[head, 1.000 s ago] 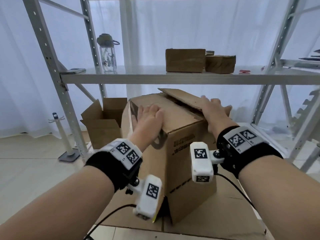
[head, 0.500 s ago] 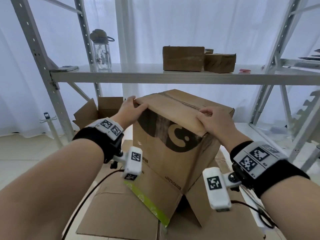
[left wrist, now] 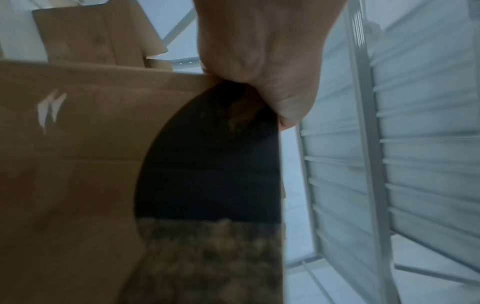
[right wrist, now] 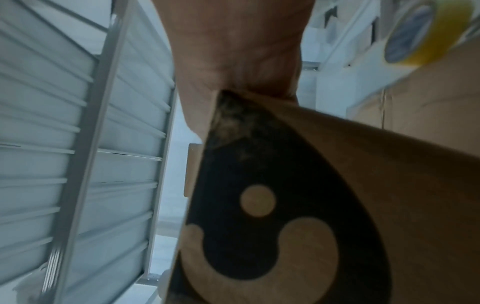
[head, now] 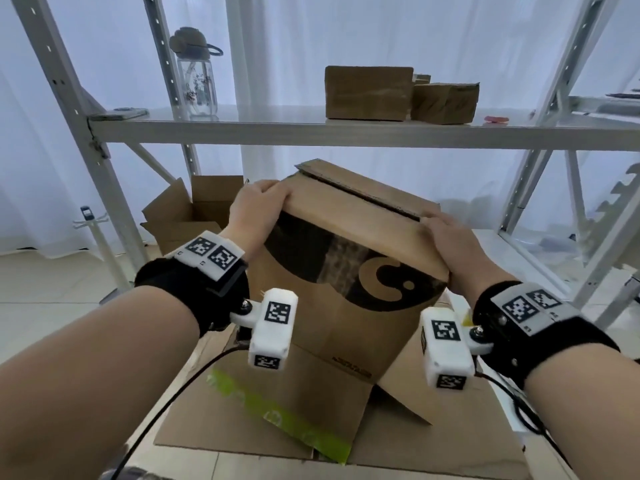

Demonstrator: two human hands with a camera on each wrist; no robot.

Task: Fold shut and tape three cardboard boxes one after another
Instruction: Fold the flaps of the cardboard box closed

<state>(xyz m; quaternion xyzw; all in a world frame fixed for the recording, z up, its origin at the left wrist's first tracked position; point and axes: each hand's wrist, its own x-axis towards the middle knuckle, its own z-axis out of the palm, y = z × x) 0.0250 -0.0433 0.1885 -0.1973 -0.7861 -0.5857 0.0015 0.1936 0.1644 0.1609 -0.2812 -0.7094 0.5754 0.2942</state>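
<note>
At the bottom of the head view, flattened cardboard (head: 242, 420) with a green strip lies on the counter (head: 194, 469), and the big cardboard box (head: 346, 306) stands on it, in the centre of the frame. The box is tilted, with its printed black face turned toward the camera. The left hand (head: 258, 209) grips the upper left corner of the box; its fingers (head: 268, 189) are curled over the top edge, clamped on the cardboard. The right hand (head: 453, 240) holds the upper right corner in the same way, fingers bent over the edge near the seam. The wrist views agree: each hand wraps a corner of the printed panel.

On the top, the two long flaps meet along a dark seam (head: 374, 197), but the far flap stands a little higher, so the top is folded and not yet flat. I see no tape on this seam.

In my judgement, the step in hand is turning and setting the first box after folding it. The next move calls for putting the box down square, pressing both flaps level, and then one hand must leave to fetch the yellow tape roll (right wrist: 426, 33), seen in the upper right of the right wrist view.

Farther, at the middle left, an open box (head: 194, 220) waits on the floor. On the shelf (head: 242, 129) above are two small boxes (head: 401, 93) and a bottle (head: 195, 72)
</note>
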